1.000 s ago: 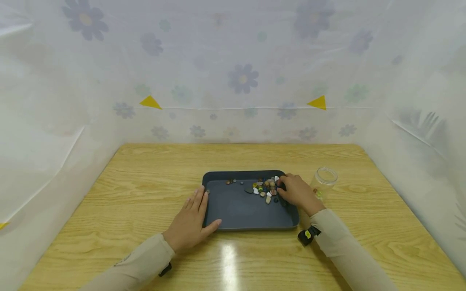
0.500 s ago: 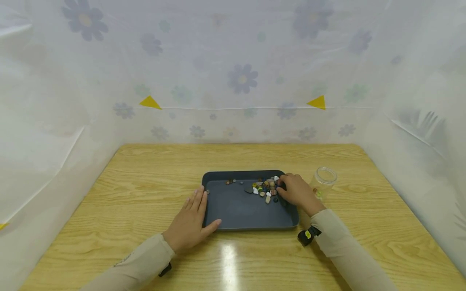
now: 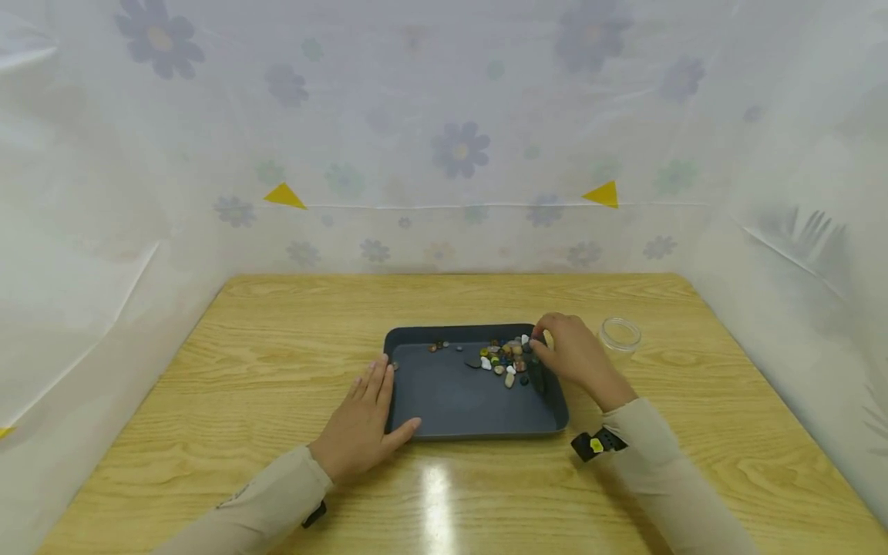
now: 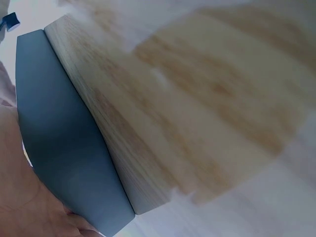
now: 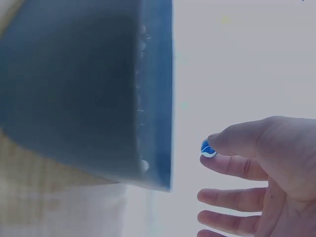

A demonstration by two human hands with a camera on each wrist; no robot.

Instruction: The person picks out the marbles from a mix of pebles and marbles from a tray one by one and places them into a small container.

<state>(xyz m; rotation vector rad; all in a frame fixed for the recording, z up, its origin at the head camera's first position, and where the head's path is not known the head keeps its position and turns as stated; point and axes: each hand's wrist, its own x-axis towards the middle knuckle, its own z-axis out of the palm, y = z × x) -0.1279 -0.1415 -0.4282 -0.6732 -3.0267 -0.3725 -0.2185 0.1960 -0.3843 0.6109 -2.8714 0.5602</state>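
My left hand (image 3: pixel 361 428) rests with straight fingers along the left rim of a dark grey tray (image 3: pixel 451 408), its thumb over the front left corner. In the left wrist view it touches the tray's outer wall (image 4: pixel 59 123). My right hand (image 3: pixel 574 351) is above the tray's back right corner. Between thumb and index finger it pinches a blue marble (image 5: pixel 208 148) with a white swirl, which shows in the right wrist view. Below and left of it, several mixed pebbles and beads (image 3: pixel 509 358) lie in a cluster on the tray floor.
A clear jar (image 3: pixel 620 335) stands right of the tray, its lower part hidden behind my right hand. Several small stones (image 3: pixel 437 346) lie along the tray's back left. The wooden table (image 3: pixel 291 324) is enclosed by pale flowered sheets (image 3: pixel 402 116).
My right hand has lifted from the pebbles and moved slightly up and right with the marble, now covering the jar's lower part. The left hand has stayed in place.
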